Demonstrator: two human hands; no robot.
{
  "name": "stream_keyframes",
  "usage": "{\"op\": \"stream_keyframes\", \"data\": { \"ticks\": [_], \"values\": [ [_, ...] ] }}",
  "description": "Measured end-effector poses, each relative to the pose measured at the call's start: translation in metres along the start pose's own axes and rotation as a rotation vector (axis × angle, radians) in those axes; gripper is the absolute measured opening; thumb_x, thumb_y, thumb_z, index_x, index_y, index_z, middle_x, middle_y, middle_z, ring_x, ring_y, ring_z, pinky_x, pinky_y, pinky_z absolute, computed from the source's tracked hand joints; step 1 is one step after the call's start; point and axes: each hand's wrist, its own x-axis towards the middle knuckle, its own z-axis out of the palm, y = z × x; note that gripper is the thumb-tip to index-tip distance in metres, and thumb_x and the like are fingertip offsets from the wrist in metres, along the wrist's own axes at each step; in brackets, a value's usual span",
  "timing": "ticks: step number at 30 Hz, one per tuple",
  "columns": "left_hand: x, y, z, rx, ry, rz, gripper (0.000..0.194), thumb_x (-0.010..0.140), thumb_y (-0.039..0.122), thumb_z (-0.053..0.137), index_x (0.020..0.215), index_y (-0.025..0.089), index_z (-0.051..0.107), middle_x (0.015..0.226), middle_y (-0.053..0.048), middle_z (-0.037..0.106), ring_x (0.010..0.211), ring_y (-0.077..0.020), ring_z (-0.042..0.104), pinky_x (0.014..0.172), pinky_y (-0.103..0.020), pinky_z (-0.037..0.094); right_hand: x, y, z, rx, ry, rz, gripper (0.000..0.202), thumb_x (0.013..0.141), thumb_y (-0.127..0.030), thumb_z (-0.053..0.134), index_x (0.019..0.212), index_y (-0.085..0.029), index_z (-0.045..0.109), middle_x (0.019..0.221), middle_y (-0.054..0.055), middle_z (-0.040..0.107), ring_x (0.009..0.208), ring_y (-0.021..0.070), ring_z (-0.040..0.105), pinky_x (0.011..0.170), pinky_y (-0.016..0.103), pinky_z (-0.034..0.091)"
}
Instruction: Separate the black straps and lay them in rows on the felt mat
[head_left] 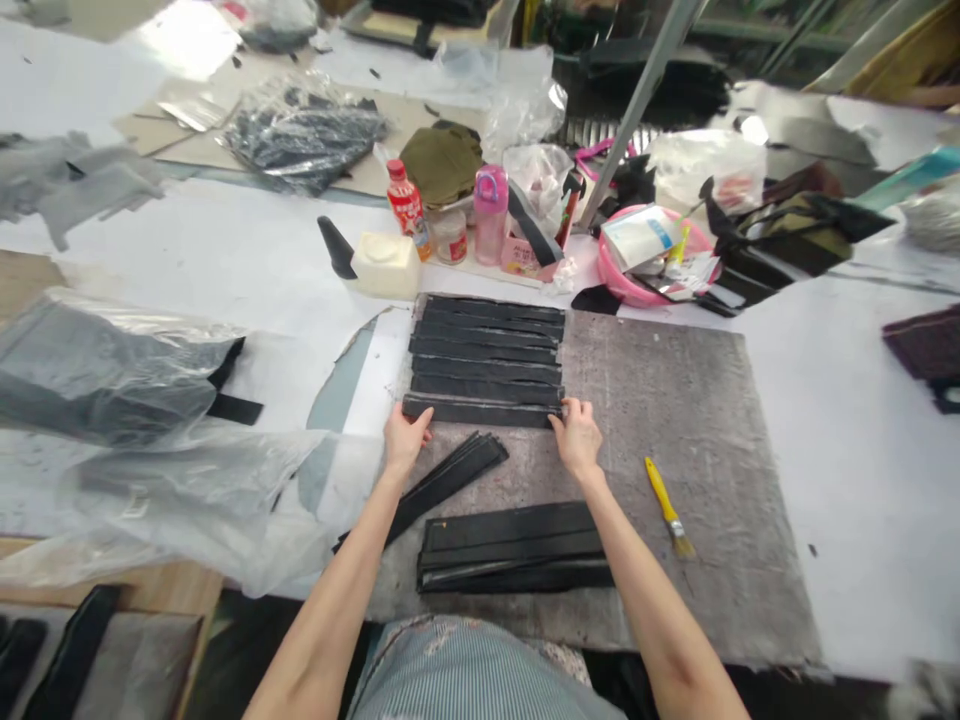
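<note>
Two hands, left [407, 438] and right [579, 436], are grasping one black strip [484, 411] by its ends; one brush [667, 507] is lying rightward.

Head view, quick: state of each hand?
Left hand: pinching black flat strip's left end.
Right hand: pinching its right end.

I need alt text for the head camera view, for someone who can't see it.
Two bare hands, left and right, hold the ends of a black strip below a row of similar strips on a gray board. Nearby lie more black pieces and a yellow-handled brush; bottles stand behind.
</note>
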Motion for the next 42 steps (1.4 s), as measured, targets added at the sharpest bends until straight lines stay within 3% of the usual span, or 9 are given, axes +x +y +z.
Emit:
{"op": "stream_keyframes", "data": {
  "ticks": [3, 5, 10, 13, 25, 31, 34, 36, 42],
  "values": [
    [-0.009, -0.008, -0.011, 0.294, 0.175, 0.140, 0.054, 0.073, 0.034, 0.070, 0.118, 0.013, 0.048, 0.076, -0.001, 0.060, 0.061, -0.0177, 0.060, 0.061, -0.031, 0.050, -0.014, 0.007, -0.012, 0.037, -0.014, -0.074, 0.019, 0.091, -0.027, 0.052, 0.107, -0.018, 0.056, 0.099, 0.009, 0.060, 0.078, 0.0196, 0.060, 0.063, 0.028, 0.041],
    [-0.024, -0.016, -0.019, 0.428, 0.216, 0.243, 0.056, 0.075, 0.035, 0.069, 0.122, 0.014, 0.047, 0.093, -0.005, 0.060, 0.070, -0.0176, 0.060, 0.070, -0.032, 0.050, -0.029, 0.017, -0.022, 0.082, -0.140, -0.171, 0.014, 0.089, -0.025, 0.056, 0.102, -0.019, 0.058, 0.093, 0.006, 0.062, 0.080, 0.0183, 0.060, 0.067, 0.027, 0.042],
    [-0.081, -0.033, -0.033, 0.576, -0.082, 0.516, 0.021, 0.086, 0.034, 0.057, 0.099, 0.018, 0.062, 0.096, -0.008, 0.059, 0.091, -0.0228, 0.058, 0.081, -0.034, 0.047, -0.079, 0.034, -0.041, -0.022, -0.554, -0.383, 0.026, 0.075, -0.029, 0.075, 0.094, -0.022, 0.059, 0.092, 0.002, 0.063, 0.085, 0.0188, 0.059, 0.070, 0.027, 0.041],
    [-0.107, -0.037, -0.038, 0.590, -0.243, 0.630, 0.017, 0.088, 0.029, 0.053, 0.097, 0.018, 0.063, 0.096, -0.008, 0.060, 0.095, -0.0239, 0.055, 0.085, -0.035, 0.045, -0.096, 0.034, -0.044, -0.154, -0.581, -0.427, 0.035, 0.069, -0.031, 0.081, 0.094, -0.022, 0.058, 0.096, 0.005, 0.062, 0.091, 0.0233, 0.057, 0.074, 0.031, 0.039],
    [-0.125, -0.032, -0.047, 0.556, -0.189, 0.596, 0.019, 0.091, 0.023, 0.048, 0.100, 0.017, 0.063, 0.101, -0.010, 0.060, 0.101, -0.0241, 0.053, 0.091, -0.039, 0.044, -0.086, 0.034, -0.045, -0.030, -0.749, -0.438, 0.010, 0.077, -0.019, 0.070, 0.083, -0.023, 0.063, 0.086, 0.001, 0.063, 0.080, 0.0181, 0.059, 0.066, 0.025, 0.036],
    [-0.157, -0.016, -0.008, 0.464, -0.581, 0.850, 0.034, 0.088, 0.028, 0.058, 0.120, 0.016, 0.057, 0.118, -0.013, 0.062, 0.118, -0.0259, 0.051, 0.099, -0.042, 0.040, -0.087, 0.018, -0.085, 0.075, -0.778, -0.567, 0.008, 0.084, -0.018, 0.061, 0.084, -0.025, 0.064, 0.083, 0.000, 0.065, 0.082, 0.0177, 0.061, 0.067, 0.024, 0.037],
    [-0.170, -0.002, 0.006, 0.428, -0.704, 0.824, 0.028, 0.089, 0.029, 0.057, 0.113, 0.016, 0.062, 0.101, -0.011, 0.069, 0.096, -0.0240, 0.063, 0.089, -0.039, 0.046, -0.082, 0.008, -0.102, 0.108, -0.771, -0.572, 0.007, 0.085, -0.021, 0.059, 0.084, -0.025, 0.065, 0.083, 0.000, 0.066, 0.079, 0.0179, 0.061, 0.068, 0.026, 0.039],
    [-0.170, 0.007, 0.002, 0.389, -0.722, 0.740, 0.022, 0.092, 0.028, 0.051, 0.106, 0.018, 0.065, 0.094, -0.009, 0.071, 0.086, -0.0217, 0.065, 0.083, -0.035, 0.048, -0.077, 0.004, -0.107, 0.080, -0.712, -0.531, 0.006, 0.085, -0.024, 0.059, 0.086, -0.025, 0.065, 0.085, 0.001, 0.067, 0.080, 0.0193, 0.062, 0.070, 0.028, 0.040],
    [-0.131, -0.001, -0.061, 0.295, -0.555, 0.419, 0.027, 0.091, 0.033, 0.049, 0.109, 0.023, 0.066, 0.106, -0.005, 0.070, 0.098, -0.0230, 0.064, 0.089, -0.033, 0.047, -0.075, 0.016, -0.089, 0.074, -0.466, -0.357, 0.020, 0.087, -0.025, 0.059, 0.106, -0.023, 0.059, 0.098, 0.005, 0.067, 0.088, 0.0215, 0.063, 0.074, 0.030, 0.044]
  ]
}}
